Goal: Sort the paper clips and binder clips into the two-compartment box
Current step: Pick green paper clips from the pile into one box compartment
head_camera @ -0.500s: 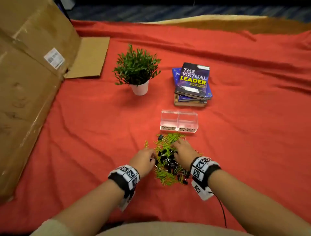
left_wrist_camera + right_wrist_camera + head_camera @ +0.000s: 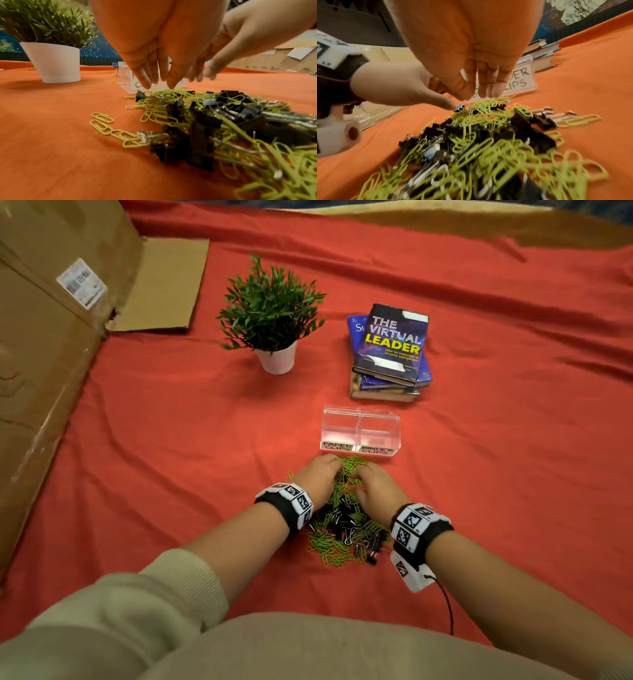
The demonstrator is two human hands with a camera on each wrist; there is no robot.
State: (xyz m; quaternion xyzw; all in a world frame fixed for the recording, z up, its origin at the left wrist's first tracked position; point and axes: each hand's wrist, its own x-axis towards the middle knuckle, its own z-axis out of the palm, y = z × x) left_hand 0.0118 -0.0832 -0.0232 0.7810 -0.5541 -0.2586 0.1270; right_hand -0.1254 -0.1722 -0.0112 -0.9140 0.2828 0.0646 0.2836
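A mixed pile lies on the red cloth: green paper clips and black binder clips. Just beyond it stands the clear two-compartment box, labelled PAPER CLIPS on the left and BINDER CLIPS on the right, with nothing visible inside. My left hand and right hand hover side by side over the pile's far end. In the left wrist view my left hand points straight fingers down onto the paper clips. In the right wrist view my right hand does likewise. Neither hand holds anything.
A potted plant stands behind and left of the box, and a stack of books right behind it. A large cardboard carton fills the left edge. A black cable hangs from my right wrist.
Both hands have moved forward from the middle of the pile to its far end, close to the box front, and now sit nearer together.
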